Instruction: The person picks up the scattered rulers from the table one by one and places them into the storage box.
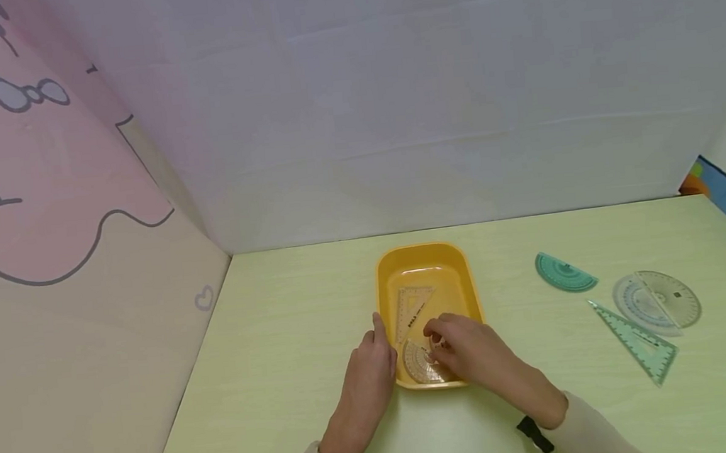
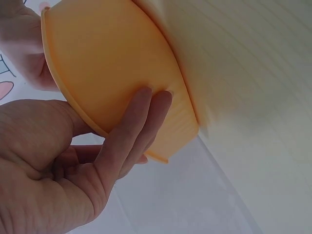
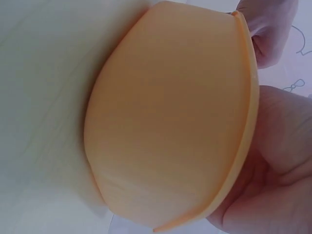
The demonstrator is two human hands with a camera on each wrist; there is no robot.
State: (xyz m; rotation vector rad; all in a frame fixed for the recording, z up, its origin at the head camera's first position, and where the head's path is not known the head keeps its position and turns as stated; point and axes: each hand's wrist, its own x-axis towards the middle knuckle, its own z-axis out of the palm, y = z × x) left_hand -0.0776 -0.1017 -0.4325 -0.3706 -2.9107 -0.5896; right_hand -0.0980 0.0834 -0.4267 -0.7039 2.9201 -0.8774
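Observation:
A yellow plastic tray (image 1: 425, 250) stands on the table. My left hand (image 1: 369, 368) grips its left rim, thumb on the rim side and fingers along the outer wall, as the left wrist view shows. Inside the tray lie a clear set square (image 1: 402, 316) and, nearer its front, a clear protractor (image 1: 416, 364). My right hand (image 1: 475, 353) reaches over the right rim, fingers bent, thumb tip at the protractor. Whether it pinches anything is unclear; in the right wrist view the tray wall (image 3: 170, 112) hides the fingertips.
On the table's right side lie a green protractor (image 1: 565, 274), a green set square (image 1: 644, 346), and a clear round piece (image 1: 634, 301) partly under a greyish protractor (image 1: 679, 297). A white cloth wall (image 1: 392, 110) stands behind, a printed pink panel (image 1: 45, 173) at the left.

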